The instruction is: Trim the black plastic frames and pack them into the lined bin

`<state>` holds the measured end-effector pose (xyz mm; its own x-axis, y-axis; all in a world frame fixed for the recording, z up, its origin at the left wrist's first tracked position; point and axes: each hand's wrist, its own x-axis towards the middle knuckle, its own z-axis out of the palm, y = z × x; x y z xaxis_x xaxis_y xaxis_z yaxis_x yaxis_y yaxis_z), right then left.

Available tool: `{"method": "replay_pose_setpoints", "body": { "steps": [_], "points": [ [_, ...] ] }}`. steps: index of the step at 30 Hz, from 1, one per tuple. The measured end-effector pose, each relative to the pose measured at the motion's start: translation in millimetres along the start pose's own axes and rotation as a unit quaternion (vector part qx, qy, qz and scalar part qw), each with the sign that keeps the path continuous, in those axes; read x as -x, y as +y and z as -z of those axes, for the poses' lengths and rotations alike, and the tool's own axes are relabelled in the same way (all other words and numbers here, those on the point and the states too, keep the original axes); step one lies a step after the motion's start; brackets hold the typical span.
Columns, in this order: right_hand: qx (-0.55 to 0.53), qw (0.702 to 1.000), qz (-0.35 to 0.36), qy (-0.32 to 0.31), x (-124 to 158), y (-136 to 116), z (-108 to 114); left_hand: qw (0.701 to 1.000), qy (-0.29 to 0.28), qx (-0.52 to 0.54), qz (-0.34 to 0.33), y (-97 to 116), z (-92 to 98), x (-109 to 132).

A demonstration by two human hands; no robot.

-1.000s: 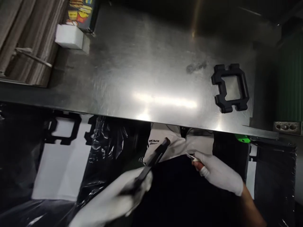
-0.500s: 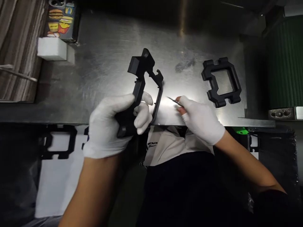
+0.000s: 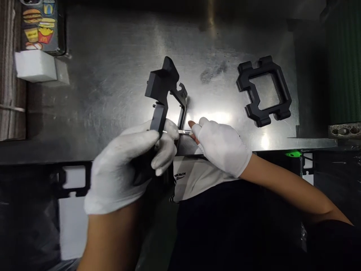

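Note:
My left hand (image 3: 124, 165), in a white glove, grips a black plastic frame (image 3: 158, 84) by its lower side and holds it tilted above the metal table's front edge. In my right hand (image 3: 222, 145), gloved in white with bare fingertips, is a thin blade (image 3: 184, 131) pinched between thumb and finger. The blade points left into the frame's opening, close to my left fingers; its tip is hard to make out. A second black frame (image 3: 255, 107) lies flat on the table at the right.
The metal table (image 3: 113, 75) carries a white block (image 3: 36, 66) and a dark box with food stickers (image 3: 42, 30) at the back left. Stacked brown sheets (image 3: 11, 86) stand at the far left. Below the front edge, another black frame (image 3: 88, 180) shows at the left.
My right hand has moved left, bringing the blade from beside the held frame into its opening. My left hand and the frame have shifted slightly left in view. The camera view has also shifted.

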<state>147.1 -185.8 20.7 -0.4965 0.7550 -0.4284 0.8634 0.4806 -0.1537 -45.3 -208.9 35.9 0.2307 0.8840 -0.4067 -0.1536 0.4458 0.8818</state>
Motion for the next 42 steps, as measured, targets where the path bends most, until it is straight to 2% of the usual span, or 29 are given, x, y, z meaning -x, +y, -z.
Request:
{"method": "replay_pose_setpoints", "body": {
  "steps": [4,8,12,16,18,21,23,24,26,28,29,30,31,32,34,36,37,39,42],
  "points": [
    [-0.049,0.999,-0.009,0.007,-5,6,0,0.999,-0.018,0.024,-0.024,0,0.3,-1],
    [-0.076,0.993,-0.074,0.047,-8,16,3,0.998,-0.036,0.041,-0.035,1,-0.6,-2],
    [-0.073,0.990,-0.100,0.073,-5,27,2,0.994,-0.050,0.082,-0.043,-1,5.1,-7],
    [-0.057,0.985,-0.127,0.104,-3,30,-1,0.973,-0.100,0.191,-0.088,-4,16.7,-8],
    [-0.060,0.982,-0.126,0.129,-2,28,1,0.958,-0.106,0.248,-0.095,-9,21.0,-4],
    [-0.156,0.964,-0.100,0.192,1,20,6,0.932,-0.092,0.328,-0.122,-23,21.9,6],
    [-0.322,0.923,-0.066,0.202,1,10,7,0.920,-0.045,0.361,-0.145,-36,18.9,12],
    [-0.421,0.887,-0.042,0.185,1,4,5,0.916,-0.013,0.372,-0.152,-43,16.9,14],
    [-0.604,0.787,0.023,0.125,-2,-8,-3,0.899,0.018,0.403,-0.169,-53,13.6,17],
    [-0.722,0.683,0.086,0.068,-4,-19,-15,0.875,-0.044,0.442,-0.193,-59,13.3,19],
    [-0.747,0.654,0.105,0.056,-4,-22,-21,0.862,-0.096,0.456,-0.202,-60,14.7,20],
    [-0.749,0.651,0.107,0.061,-3,-24,-26,0.851,-0.143,0.461,-0.205,-61,17.0,22],
    [-0.729,0.673,0.089,0.086,-2,-23,-30,0.846,-0.174,0.461,-0.203,-60,20.0,23],
    [-0.686,0.714,0.053,0.130,-1,-20,-31,0.848,-0.186,0.456,-0.199,-59,23.4,26],
    [-0.541,0.802,-0.047,0.248,0,-8,-28,0.863,-0.177,0.433,-0.191,-57,29.8,30],
    [-0.362,0.867,-0.134,0.315,-5,10,-20,0.879,-0.144,0.416,-0.184,-55,34.3,33],
    [-0.279,0.894,-0.163,0.309,-8,19,-14,0.887,-0.123,0.409,-0.176,-53,35.5,34],
    [-0.159,0.939,-0.195,0.233,-17,34,-4,0.904,-0.087,0.389,-0.153,-46,36.1,33],
    [-0.097,0.972,-0.187,0.104,-24,46,7,0.943,-0.040,0.313,-0.105,-31,33.8,30]
  ]
}}
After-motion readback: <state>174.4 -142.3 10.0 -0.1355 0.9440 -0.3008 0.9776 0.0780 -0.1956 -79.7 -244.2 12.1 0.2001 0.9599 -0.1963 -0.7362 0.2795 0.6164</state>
